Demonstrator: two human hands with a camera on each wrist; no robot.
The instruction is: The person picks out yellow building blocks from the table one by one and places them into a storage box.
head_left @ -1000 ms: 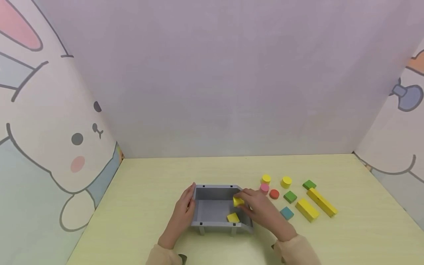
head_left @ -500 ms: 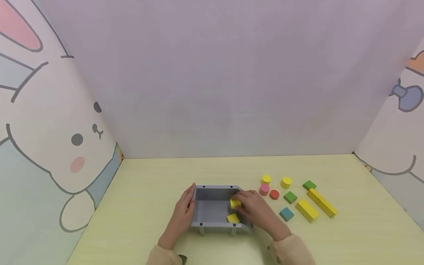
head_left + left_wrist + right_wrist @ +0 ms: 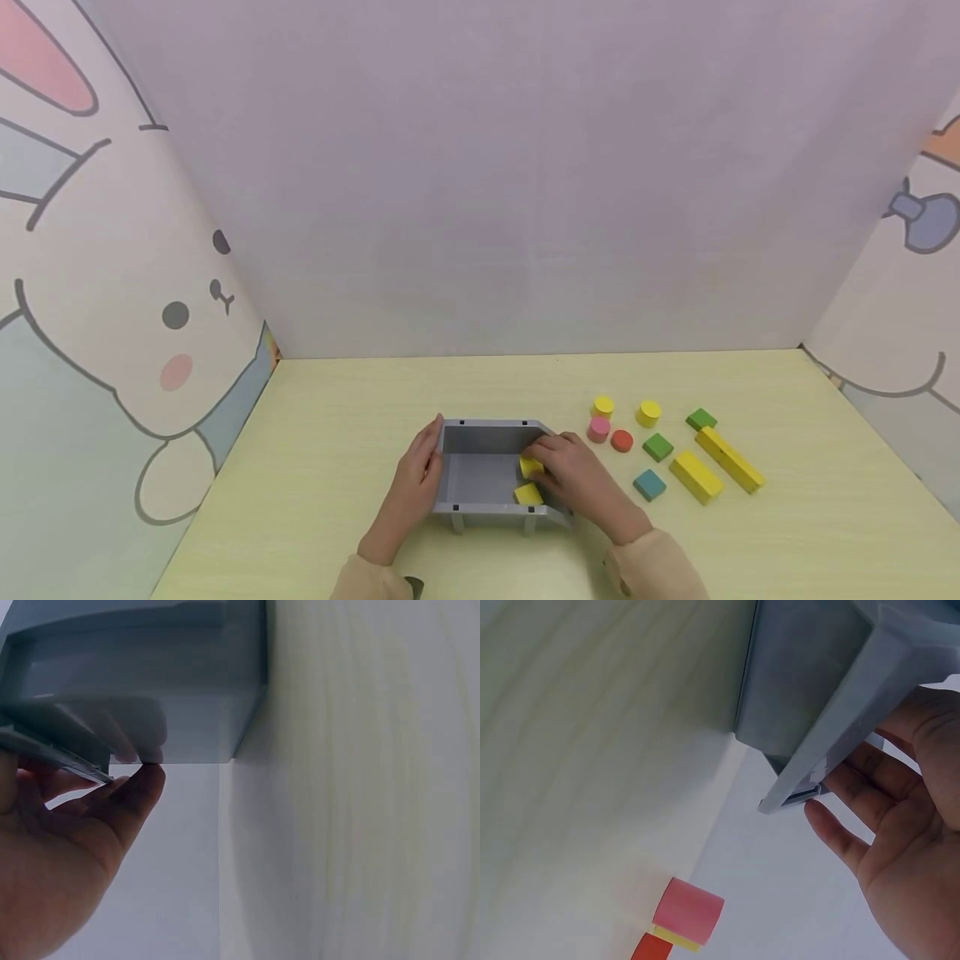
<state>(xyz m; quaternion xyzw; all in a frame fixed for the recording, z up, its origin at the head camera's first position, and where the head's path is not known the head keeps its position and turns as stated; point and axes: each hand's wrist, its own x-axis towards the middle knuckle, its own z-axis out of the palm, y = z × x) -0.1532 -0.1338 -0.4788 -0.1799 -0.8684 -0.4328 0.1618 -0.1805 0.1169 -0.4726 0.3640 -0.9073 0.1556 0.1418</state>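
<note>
A grey plastic bin [image 3: 487, 479] stands on the table, its lower lip on the right. At its left wall, my left hand [image 3: 417, 477] holds the rim; in the left wrist view, fingers [image 3: 139, 795] touch the outer wall and the rim lies within the hand. Reaching over the right lip, my right hand [image 3: 581, 475] pinches a small yellow block [image 3: 530, 467] low inside the bin. Another yellow block [image 3: 528, 494] lies on the bin floor just in front of it. The bin's wall hides the held block in the right wrist view.
Right of the bin lie two yellow cylinders [image 3: 648, 413], a pink cylinder [image 3: 598, 429], a red disc [image 3: 622, 441], two green blocks [image 3: 657, 447], a teal block [image 3: 649, 484], a thick yellow block [image 3: 696, 477] and a long yellow bar [image 3: 729, 459]. A pale wall backs the table.
My right hand has moved slightly left and down into the bin with the yellow block, which now sits lower, near the other one. My left hand and the bin have stayed still.
</note>
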